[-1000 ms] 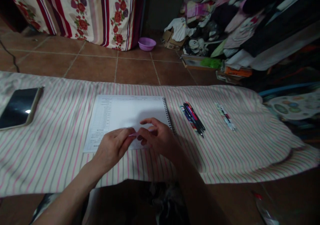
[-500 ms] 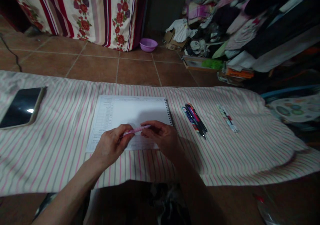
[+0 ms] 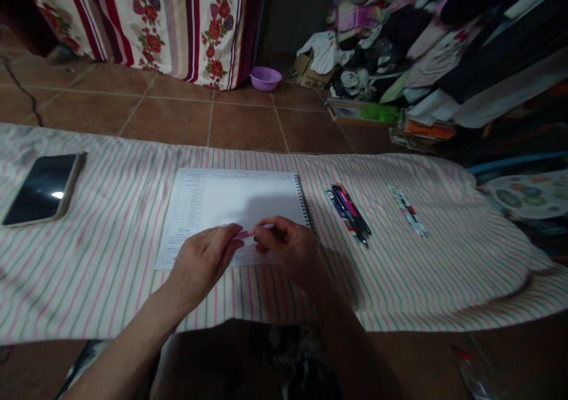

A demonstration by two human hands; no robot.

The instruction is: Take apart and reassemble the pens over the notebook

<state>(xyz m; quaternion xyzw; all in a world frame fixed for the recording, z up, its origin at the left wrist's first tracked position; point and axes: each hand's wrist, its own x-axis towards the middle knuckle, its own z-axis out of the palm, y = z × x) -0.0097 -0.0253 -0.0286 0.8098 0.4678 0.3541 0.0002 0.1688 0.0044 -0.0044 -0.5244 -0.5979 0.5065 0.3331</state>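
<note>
Between my two hands is a slim pink pen (image 3: 245,234), held level above the lower part of a spiral notebook (image 3: 239,196). My left hand (image 3: 206,255) pinches its left end. The thumb and fingers of my right hand (image 3: 288,243) close around its right part, hiding some of it. The notebook lies open at a mostly blank white page, with a printed table along its left side and the spiral binding on the right. A bundle of pens (image 3: 349,213) lies on the cloth to the right of the notebook.
Striped cloth (image 3: 110,258) covers the low table. A phone (image 3: 42,187) rests at the left, and a few white patterned pens (image 3: 408,212) lie far right. Beyond the table are a purple basin (image 3: 265,78) and heaped clothes (image 3: 355,21). A bottle (image 3: 473,373) is at lower right.
Both hands have come closer together on the pink pen, so less of it shows. The right hand's fingers have curled further in. The whole view has shifted slightly.
</note>
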